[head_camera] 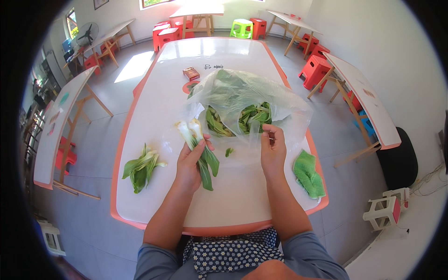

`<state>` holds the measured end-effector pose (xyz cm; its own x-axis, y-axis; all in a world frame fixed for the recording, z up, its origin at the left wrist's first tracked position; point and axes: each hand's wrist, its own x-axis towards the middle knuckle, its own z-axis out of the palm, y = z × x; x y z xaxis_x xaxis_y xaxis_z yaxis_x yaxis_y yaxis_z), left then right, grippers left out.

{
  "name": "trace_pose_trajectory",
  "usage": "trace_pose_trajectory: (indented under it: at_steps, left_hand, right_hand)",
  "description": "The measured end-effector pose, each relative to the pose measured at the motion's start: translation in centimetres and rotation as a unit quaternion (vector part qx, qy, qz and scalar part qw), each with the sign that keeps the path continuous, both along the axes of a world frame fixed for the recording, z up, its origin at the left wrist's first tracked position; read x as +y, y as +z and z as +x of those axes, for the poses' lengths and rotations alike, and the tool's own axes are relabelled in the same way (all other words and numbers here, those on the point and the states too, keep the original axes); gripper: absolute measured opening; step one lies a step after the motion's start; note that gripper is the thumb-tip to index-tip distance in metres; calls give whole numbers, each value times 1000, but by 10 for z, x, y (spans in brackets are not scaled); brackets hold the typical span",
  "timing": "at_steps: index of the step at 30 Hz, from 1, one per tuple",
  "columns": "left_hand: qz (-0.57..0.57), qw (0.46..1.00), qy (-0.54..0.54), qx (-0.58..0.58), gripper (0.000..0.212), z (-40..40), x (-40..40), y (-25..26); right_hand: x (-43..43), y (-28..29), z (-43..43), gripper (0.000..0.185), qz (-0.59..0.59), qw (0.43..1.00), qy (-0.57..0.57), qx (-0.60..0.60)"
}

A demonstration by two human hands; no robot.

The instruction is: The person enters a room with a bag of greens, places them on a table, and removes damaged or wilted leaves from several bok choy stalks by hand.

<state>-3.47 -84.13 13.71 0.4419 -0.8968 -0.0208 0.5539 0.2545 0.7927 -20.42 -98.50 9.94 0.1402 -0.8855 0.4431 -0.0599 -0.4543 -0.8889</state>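
Observation:
Two bok choy stalks [206,154] lie in my left hand [190,162], their white bases pointing away from me and their green leaves hanging towards me. Beyond the hands sits a clear plastic bag [290,108] full of leafy greens [255,115], its mouth facing me. At the right side of that mouth is my right hand [273,143], fingers curled; whether it pinches the plastic or a leaf cannot be made out. A small pile of bok choy [143,168] rests left of my left hand. One loose leaf scrap [229,152] lies between the hands.
The white table [224,206] has an orange rim. A green cloth [308,173] lies near its right edge, and a small red-brown box [191,74] stands behind the bag on the left. Around it are other tables [367,94], red stools [314,71] and a green stool [241,28].

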Motion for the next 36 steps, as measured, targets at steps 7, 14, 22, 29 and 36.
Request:
trace_pose_trajectory:
  at_steps: [7,14,22,29,36]
  left_hand:
    - [-44,998,-6,42,20,10,0,-4]
    - [-33,999,-5,3,19,4,-1,-4]
    - [33,998,-54,-23,19,0,-1,-10]
    - [33,995,-99,13,21,-10,-3,-13]
    - [5,993,-103,63,28,-5,-1,-15]
  right_hand:
    - [32,10,13,28,-192,946,211,153]
    - [30,-4,19,28,-248,921,208,217]
    - [32,14,13,13,-90,975,199,35]
    - [55,23,17,18,-203,952,228,16]
    - [58,23,20,23,-334,920,181,95]
